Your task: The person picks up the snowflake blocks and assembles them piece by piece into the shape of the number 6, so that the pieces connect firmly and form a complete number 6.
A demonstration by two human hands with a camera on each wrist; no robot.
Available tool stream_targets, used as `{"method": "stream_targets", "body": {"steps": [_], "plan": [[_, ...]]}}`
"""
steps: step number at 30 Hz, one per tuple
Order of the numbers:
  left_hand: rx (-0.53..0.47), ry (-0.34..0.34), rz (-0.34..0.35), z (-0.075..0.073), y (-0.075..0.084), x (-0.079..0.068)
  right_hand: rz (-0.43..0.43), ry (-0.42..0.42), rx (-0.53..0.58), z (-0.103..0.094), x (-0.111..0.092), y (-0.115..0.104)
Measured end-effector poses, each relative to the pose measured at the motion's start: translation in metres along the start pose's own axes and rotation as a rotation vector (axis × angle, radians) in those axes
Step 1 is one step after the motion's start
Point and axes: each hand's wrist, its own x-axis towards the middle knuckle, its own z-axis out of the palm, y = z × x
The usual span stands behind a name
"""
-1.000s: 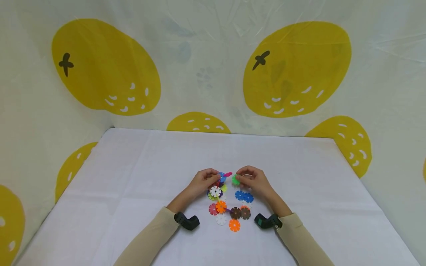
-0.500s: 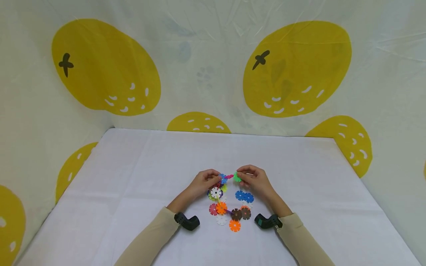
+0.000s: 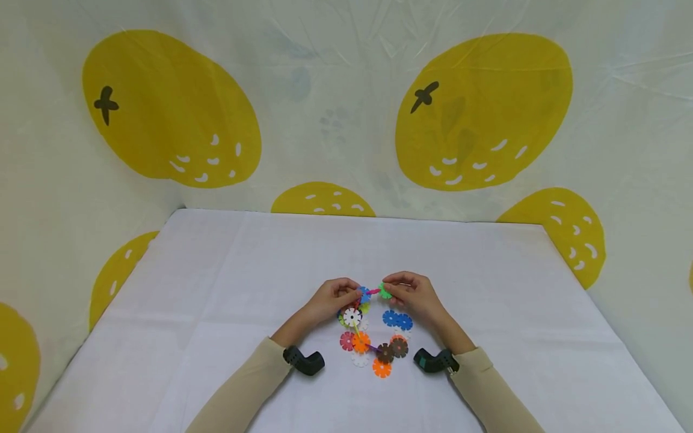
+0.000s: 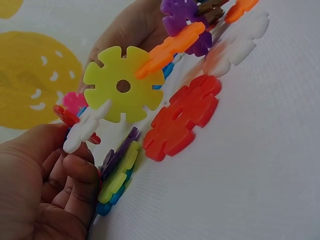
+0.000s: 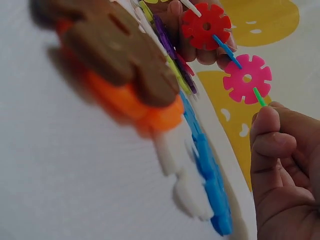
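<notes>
Over the white table [image 3: 243, 270], left hand [image 3: 334, 299]: thumb and fingers pinch the blue disc [image 3: 365, 294].
Right hand [image 3: 411, 293]: fingertips pinch the green disc [image 3: 384, 291].
Pink disc [image 5: 255, 69]: between both hands, green edge at its slot; I'd keep slots square, push straight, gently.

I'd call it a curtained booth [image 3: 43, 180], rm type unclear: pale sheeting [image 3: 352, 90] w/ big yellow fruit prints [image 3: 482, 114] runs behind the white-covered table's [image 3: 135, 373] far edge & wraps past its L & R far corners.
</notes>
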Motion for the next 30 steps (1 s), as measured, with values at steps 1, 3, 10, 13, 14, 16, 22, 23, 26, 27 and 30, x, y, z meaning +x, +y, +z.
{"method": "stream_targets", "body": {"steps": [1,3,10,13,14,16,22,23,26,27,30], "plan": [[0.004,-0.003,0.003,-0.0001,-0.0001,-0.0003,0.000,-0.003,0.000,0.0000,0.0000,0.0003],[0.009,-0.012,0.010,-0.0004,0.0000,-0.0008,0.001,-0.007,-0.002,-0.0003,0.0004,0.0016],[0.054,-0.018,0.037,0.0015,-0.0004,-0.0004,-0.026,-0.030,-0.017,-0.0008,0.0001,0.0034],[0.068,0.010,0.034,0.0025,-0.0016,-0.0005,-0.060,-0.048,-0.028,0.0008,-0.0008,0.0031],[0.065,0.024,0.024,0.0028,-0.0019,-0.0007,-0.071,-0.050,-0.028,0.0014,-0.0010,0.0027],[0.058,0.052,0.010,0.0033,-0.0023,-0.0010,-0.078,-0.046,-0.026,0.0027,-0.0014,0.0020],[-0.026,0.122,-0.026,0.0030,0.0001,-0.0001,-0.064,-0.012,0.009,0.0030,0.0007,0.0027],[-0.045,0.129,-0.029,0.0026,0.0008,-0.0001,-0.069,-0.016,0.020,0.0023,0.0010,0.0029],[-0.081,0.150,-0.024,0.0016,0.0023,0.0000,-0.081,-0.053,0.040,-0.0002,0.0009,0.0029],[-0.093,0.161,-0.024,0.0013,0.0026,0.0002,-0.083,-0.077,0.035,-0.0012,0.0006,0.0027],[-0.120,0.210,-0.023,0.0001,0.0019,0.0012,-0.079,-0.145,-0.019,-0.0051,0.0002,0.0027]]}}
